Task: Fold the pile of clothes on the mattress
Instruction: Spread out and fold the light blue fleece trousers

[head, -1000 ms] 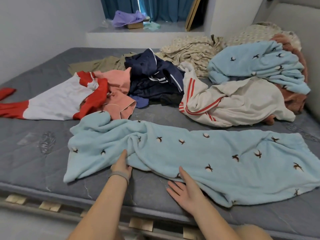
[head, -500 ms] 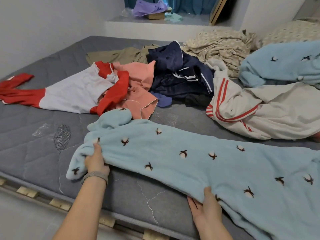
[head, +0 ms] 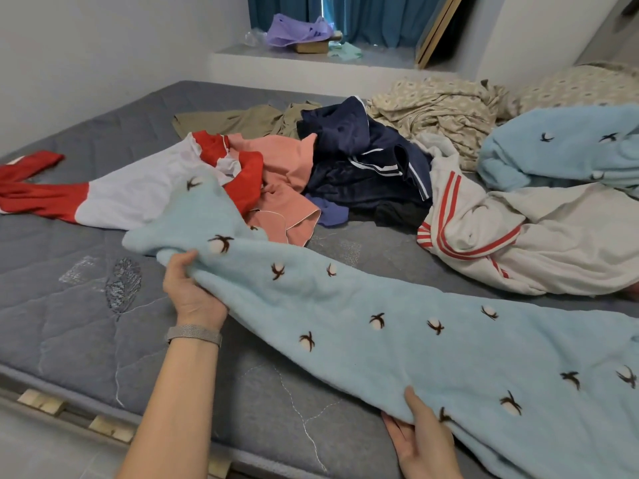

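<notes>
Since half a second ago the left hand (head: pixel 193 295) has lifted the end of the light blue fleece garment (head: pixel 397 340) off the mattress (head: pixel 69 323), and that end now drapes over the white-and-red top (head: pixel 131 198) at ten o'clock. The left fingers (head: pixel 179 267) curl round the fleece's near edge, thumb hidden under it. The right hand (head: pixel 422 440), at five o'clock, pinches the lower edge with its thumb on top and fingers beneath. The fleece runs from nine o'clock across to four o'clock. Beyond it, toward twelve, lies the pile: a pink piece (head: pixel 287 174), navy clothes (head: pixel 366 160), and a cream garment with red stripes (head: pixel 518 236) at two o'clock.
</notes>
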Available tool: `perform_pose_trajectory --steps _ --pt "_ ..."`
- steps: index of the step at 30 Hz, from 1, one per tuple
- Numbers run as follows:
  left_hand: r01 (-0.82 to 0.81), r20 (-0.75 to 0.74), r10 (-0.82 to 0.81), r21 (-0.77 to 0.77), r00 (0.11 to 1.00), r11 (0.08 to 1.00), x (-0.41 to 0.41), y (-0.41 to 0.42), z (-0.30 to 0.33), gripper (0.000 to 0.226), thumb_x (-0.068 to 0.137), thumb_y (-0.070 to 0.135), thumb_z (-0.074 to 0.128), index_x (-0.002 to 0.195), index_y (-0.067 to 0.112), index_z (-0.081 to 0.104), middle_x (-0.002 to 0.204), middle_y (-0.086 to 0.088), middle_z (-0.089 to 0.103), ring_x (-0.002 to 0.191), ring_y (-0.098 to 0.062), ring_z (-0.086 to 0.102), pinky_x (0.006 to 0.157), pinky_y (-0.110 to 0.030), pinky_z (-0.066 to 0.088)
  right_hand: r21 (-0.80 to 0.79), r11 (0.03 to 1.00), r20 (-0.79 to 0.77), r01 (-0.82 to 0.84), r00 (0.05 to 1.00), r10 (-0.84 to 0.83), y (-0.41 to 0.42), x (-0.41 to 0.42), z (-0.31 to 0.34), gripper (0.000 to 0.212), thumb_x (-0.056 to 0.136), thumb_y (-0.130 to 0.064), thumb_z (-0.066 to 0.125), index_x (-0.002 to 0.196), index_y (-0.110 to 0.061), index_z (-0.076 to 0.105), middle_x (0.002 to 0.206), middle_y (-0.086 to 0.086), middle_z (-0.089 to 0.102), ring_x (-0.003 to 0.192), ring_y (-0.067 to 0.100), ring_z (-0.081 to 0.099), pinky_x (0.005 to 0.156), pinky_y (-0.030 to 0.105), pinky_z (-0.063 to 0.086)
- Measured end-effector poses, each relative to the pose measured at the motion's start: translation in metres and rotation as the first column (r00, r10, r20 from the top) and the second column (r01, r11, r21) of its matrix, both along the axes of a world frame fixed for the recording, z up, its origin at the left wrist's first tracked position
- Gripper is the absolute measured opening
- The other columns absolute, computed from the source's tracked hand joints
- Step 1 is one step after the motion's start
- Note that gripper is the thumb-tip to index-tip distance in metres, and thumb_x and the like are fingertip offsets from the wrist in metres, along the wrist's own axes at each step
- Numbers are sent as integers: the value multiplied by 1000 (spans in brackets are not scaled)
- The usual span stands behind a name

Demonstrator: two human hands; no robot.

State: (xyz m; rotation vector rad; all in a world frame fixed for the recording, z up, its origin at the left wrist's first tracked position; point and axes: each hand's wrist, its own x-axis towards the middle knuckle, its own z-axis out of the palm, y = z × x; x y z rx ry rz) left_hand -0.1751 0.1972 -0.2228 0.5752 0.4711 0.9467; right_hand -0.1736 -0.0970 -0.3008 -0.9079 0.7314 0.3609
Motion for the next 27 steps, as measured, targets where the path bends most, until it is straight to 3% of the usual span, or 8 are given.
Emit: perform_pose_trajectory --steps 3,5,6,7,10,15,20,27 --pt "-55 -381 39 -32 924 998 7 11 -30 36 79 19 62 113 10 65 109 -9 67 103 -29 65 83 -34 53 3 1000 12 -24 1000 24 1 0 2 50 88 0 63 136 -7 49 102 7 64 86 24 60 89 41 47" --pt "-53 -820 33 3 571 999 1 13 -50 52 77 22 69 124 4 57 125 -15 59 111 -33 59 91 -37 49 1 1000 1 -29 1000 29 2 0 3 51 88 0 63 135 -6 48 94 3 62 83 22 60 79 37 57" --pt "-37 -903 7 -10 430 999 -1 14 -58 56 76 27 69 125 4 55 130 -16 54 113 -34 56 95 -39 46 5 1000 -1 -28 1000 28 2 1 4 50 88 0 63 135 -6 48 94 3 62 82 22 60 68 34 60" --pt "-23 -913 -17 -29 408 999 -3 15 -59 55 77 30 70 124 5 56 131 -17 52 112 -35 55 97 -40 45 12 1000 0 -29 1000 29 2 1 5 49 88 0 63 134 -7 48 96 4 62 82 22 60 62 32 59" --pt "124 -599 -256 -253 759 960 1 22 -57 41 80 31 70 115 10 63 120 -12 65 104 -30 63 93 -44 50 38 996 24 -79 997 78 5 -1 9 48 83 -4 69 127 -12 53 104 3 66 91 23 64 84 33 51" --pt "278 -488 -388 -285 782 917 0 27 -64 33 91 34 61 118 15 63 115 -13 67 109 -30 62 100 -48 46 66 989 35 -132 991 129 13 -1 13 51 80 -12 74 126 -19 54 111 2 70 94 22 70 92 31 44" --pt "111 -510 -177 -158 842 981 -3 22 -63 19 84 18 71 101 12 65 106 -11 69 99 -27 67 87 -45 54 93 984 11 -154 988 154 11 2 10 43 82 -12 72 123 -16 58 106 7 72 99 25 66 89 34 51" --pt "-1 -147 -6 -49 989 999 -16 32 -33 30 83 0 57 109 10 69 116 -10 68 103 -22 68 88 -40 55 89 983 -42 -160 986 164 2 9 2 45 82 -9 72 125 -11 58 113 14 69 101 29 65 91 40 48"
